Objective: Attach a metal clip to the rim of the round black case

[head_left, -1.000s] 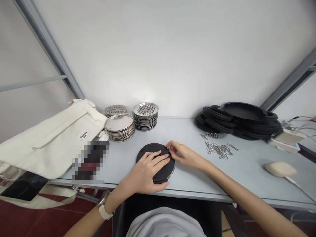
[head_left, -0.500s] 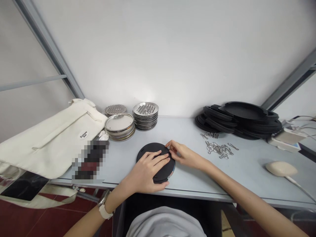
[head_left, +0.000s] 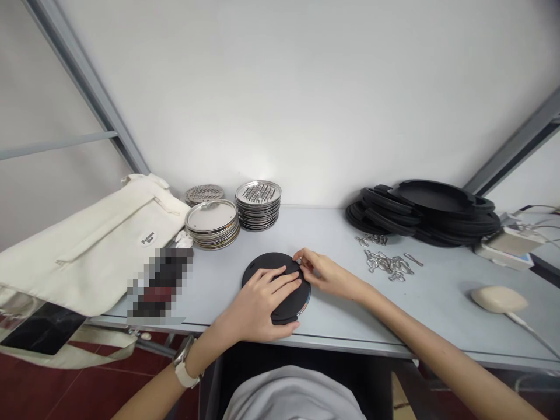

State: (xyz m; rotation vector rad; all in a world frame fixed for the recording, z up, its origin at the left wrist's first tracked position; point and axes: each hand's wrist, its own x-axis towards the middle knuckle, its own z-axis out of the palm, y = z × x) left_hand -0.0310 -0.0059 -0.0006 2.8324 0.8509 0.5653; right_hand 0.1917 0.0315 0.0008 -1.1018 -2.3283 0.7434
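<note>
A round black disc [head_left: 275,261] lies on the table in front of me, with a shiny, partly coloured edge showing under its right side. My left hand [head_left: 265,300] rests flat over it, fingers stretched out and spread, thumb at the near rim. At the disc's far right edge, my right hand [head_left: 317,271] pinches a small metal piece between thumb and fingertips, mostly hidden by them. Several loose metal clips [head_left: 389,263] lie in a scatter to the right of this hand.
Stacks of round metal plates [head_left: 212,224] and perforated metal discs [head_left: 258,204] stand at the back left. Black round parts [head_left: 431,204] are piled at the back right. A white bag [head_left: 100,245] lies at the left, and a cream corded device [head_left: 499,298] at the right.
Both hands and the black disc keep nearly the same positions. Only a slight shift of the view shows.
</note>
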